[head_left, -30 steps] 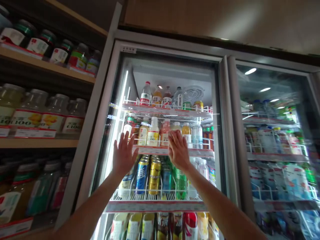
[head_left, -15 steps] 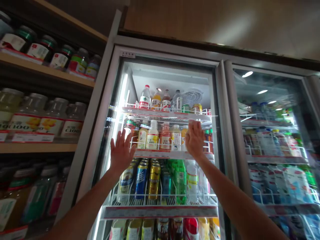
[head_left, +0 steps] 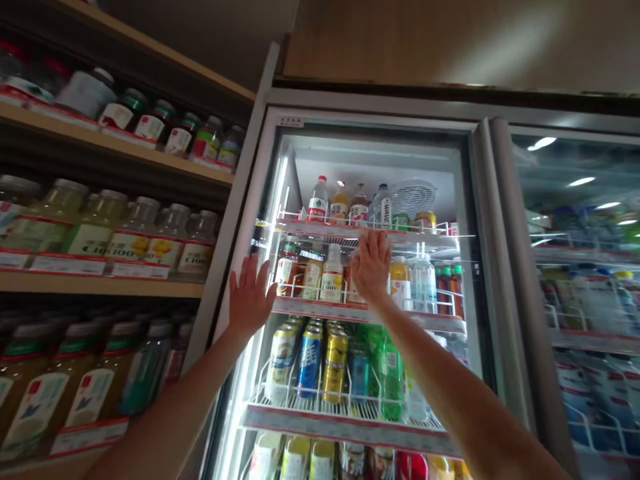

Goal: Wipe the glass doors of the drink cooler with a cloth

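Observation:
Both my hands are raised in front of a glass-door drinks fridge (head_left: 350, 120). My left hand (head_left: 249, 297) is open with its fingers spread, over the left side of the door frame. My right hand (head_left: 371, 265) is farther right, its back toward me and its fingers stretched up and slightly bent, overlapping the second shelf. It partly hides a pink drink bottle. I see nothing held in either hand; whether the palms touch the glass I cannot tell. Behind the glass stand a red-capped water bottle (head_left: 318, 200), a blue can (head_left: 309, 363) and gold cans (head_left: 335, 367).
To the left, a wooden shelf unit (head_left: 100, 283) holds rows of bottled juices and jars. A second fridge door (head_left: 585, 267) with reflections lies to the right, past the grey vertical handle frame (head_left: 510, 280). A wooden panel (head_left: 425, 47) runs above.
The view has swung left, so the fridge sits farther right and more of the shelf unit shows. Relative to the door, both hands have shifted left, the right from the shelf's right-hand bottles toward its middle.

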Demonstrator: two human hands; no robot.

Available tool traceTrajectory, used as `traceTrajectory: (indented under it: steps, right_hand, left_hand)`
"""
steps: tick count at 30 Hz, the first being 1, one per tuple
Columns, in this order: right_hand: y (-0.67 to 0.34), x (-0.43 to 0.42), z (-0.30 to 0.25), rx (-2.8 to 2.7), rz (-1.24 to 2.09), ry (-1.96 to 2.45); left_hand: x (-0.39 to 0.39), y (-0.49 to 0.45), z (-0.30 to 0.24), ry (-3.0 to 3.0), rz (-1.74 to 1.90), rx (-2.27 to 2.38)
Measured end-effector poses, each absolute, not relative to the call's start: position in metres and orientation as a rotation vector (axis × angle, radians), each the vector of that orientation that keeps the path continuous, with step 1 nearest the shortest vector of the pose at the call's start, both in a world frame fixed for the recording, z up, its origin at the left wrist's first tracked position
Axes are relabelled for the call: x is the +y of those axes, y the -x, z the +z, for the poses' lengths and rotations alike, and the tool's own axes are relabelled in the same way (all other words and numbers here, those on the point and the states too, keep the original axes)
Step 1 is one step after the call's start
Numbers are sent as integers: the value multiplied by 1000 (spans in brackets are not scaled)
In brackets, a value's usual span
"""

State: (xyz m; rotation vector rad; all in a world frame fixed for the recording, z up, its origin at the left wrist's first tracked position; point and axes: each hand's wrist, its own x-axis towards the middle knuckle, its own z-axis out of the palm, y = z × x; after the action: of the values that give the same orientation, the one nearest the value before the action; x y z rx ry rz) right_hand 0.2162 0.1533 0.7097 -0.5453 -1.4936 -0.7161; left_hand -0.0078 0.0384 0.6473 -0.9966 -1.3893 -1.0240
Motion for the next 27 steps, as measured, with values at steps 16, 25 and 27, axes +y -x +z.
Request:
traceTrajectory:
  steps: [16,25,27]
  right_hand:
    - [-94,90,716,-2015,-999,-13]
    - [-74,86,642,-2136,-919,-88]
    - [-86,87,599,-2300,-958,-252]
  left_hand:
    - [4,52,621,960,-859,-1327]
    - [-17,48,598,1069,-932,-1429]
    - [-23,44,588,1099,-918,-1504]
